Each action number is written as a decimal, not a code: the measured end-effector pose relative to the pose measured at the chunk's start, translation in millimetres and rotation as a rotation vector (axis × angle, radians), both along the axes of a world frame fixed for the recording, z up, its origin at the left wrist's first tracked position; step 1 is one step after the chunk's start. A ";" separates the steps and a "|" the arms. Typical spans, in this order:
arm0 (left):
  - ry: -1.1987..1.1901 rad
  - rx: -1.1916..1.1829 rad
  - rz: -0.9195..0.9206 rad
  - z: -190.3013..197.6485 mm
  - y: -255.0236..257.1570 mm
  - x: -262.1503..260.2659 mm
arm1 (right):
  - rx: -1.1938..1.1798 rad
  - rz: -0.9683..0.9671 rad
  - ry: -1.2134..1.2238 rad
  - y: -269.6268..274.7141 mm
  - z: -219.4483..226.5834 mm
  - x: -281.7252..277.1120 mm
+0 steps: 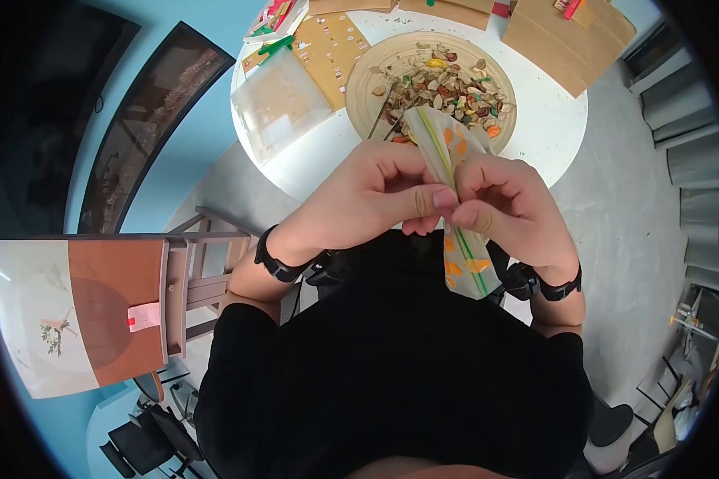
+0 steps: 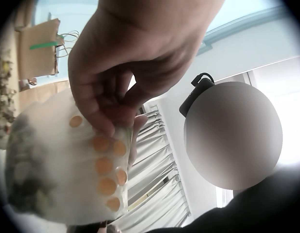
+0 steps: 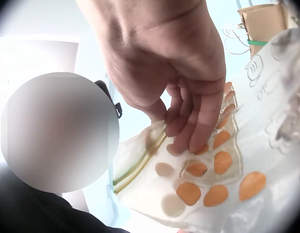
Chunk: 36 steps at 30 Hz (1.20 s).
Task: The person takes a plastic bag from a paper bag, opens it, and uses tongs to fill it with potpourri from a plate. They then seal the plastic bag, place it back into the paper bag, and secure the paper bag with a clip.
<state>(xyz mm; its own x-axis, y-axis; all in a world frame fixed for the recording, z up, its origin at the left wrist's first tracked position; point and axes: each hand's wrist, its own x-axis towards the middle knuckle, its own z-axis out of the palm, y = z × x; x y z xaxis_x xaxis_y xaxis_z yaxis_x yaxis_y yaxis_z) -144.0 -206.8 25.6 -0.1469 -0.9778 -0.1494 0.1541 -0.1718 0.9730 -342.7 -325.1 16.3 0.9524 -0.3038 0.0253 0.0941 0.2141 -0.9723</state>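
I see one left hand (image 1: 391, 190) and one right hand (image 1: 516, 207), both curled, pinching one translucent, orange-dotted plastic zip bag (image 1: 465, 279) near one round beige tray (image 1: 365, 80).

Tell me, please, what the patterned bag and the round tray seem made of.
The patterned bag looks like thin, slightly glossy plastic film, being translucent and creased. The round tray may be matte wood, given its pale tan colour and faint rings.
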 end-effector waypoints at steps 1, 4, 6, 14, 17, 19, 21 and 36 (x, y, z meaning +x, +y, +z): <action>0.010 -0.006 0.009 -1.5 -0.6 0.4 | 0.076 0.003 -0.043 1.0 0.0 1.2; 0.028 -0.035 0.017 -3.8 -1.8 -0.2 | 0.160 0.016 -0.088 1.8 -10.9 1.5; 0.019 -0.024 0.009 -1.4 -1.7 0.0 | 0.009 -0.033 0.007 -1.5 -12.9 -3.8; -0.230 -0.183 0.040 -12.8 35.8 46.2 | -0.460 -0.277 0.064 -25.8 -1.1 -41.0; -0.322 -0.255 -0.052 -14.3 32.4 38.3 | -0.693 -0.162 0.001 -20.6 15.5 -30.6; -0.156 -0.207 0.040 -26.1 32.1 38.4 | -0.663 -0.113 -0.031 -14.6 29.5 -19.8; -0.006 -0.278 0.197 -47.1 15.0 30.0 | -0.583 -0.099 -0.136 -16.0 38.7 -12.5; 0.597 0.155 0.183 -126.6 -22.7 -30.6 | -0.079 -0.660 0.337 -85.4 -60.7 -21.7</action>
